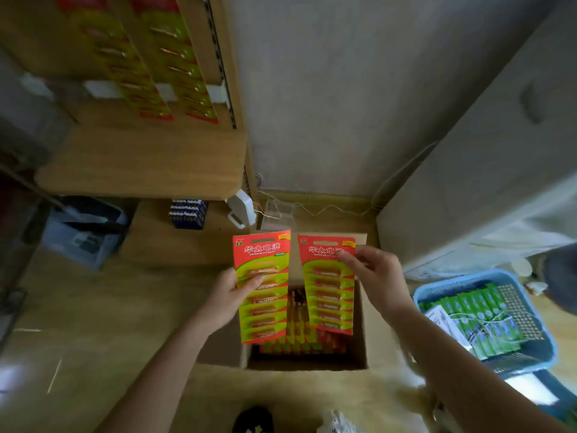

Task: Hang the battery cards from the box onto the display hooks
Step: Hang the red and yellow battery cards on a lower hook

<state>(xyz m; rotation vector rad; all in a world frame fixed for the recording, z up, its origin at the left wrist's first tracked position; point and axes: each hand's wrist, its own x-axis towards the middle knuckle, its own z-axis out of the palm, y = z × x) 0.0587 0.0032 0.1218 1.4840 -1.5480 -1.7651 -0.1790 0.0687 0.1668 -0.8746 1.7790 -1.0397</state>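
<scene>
Battery cards: two red and green cards held up side by side above the open box, near the centre of the view, a narrow gap between them; the left card (263, 289) stands a little lower than the right card (329, 284), and each has a hang slot along its top edge
Wall: grey wall (343, 89) from 12 o'clock down to the centre
Display rack: wooden rack (140, 157) at 10 to 11 o'clock, with two strips of hung cards (175, 57) of the same red and green; blurred, so the hooks themselves cannot be made out
Big carton: tall pale carton (484, 151) at 2 to 3 o'clock
Box: cardboard box (362, 332) just below centre, at 6 o'clock of the held cards, flaps open, more cards (299, 342) stacked inside
Basket: blue basket (530, 354) at 4 o'clock, holding green packs (487, 320)
Grey bin: bin (84, 232) on the floor at 9 o'clock
Left hand: left hand (231, 295) clamped on the left edge of the left card, thumb across its front
Right hand: right hand (374, 276) pinching the right card near its upper right corner
Small dark packs: a block of dark packs (187, 214) under the rack shelf, at 10 o'clock of the box
</scene>
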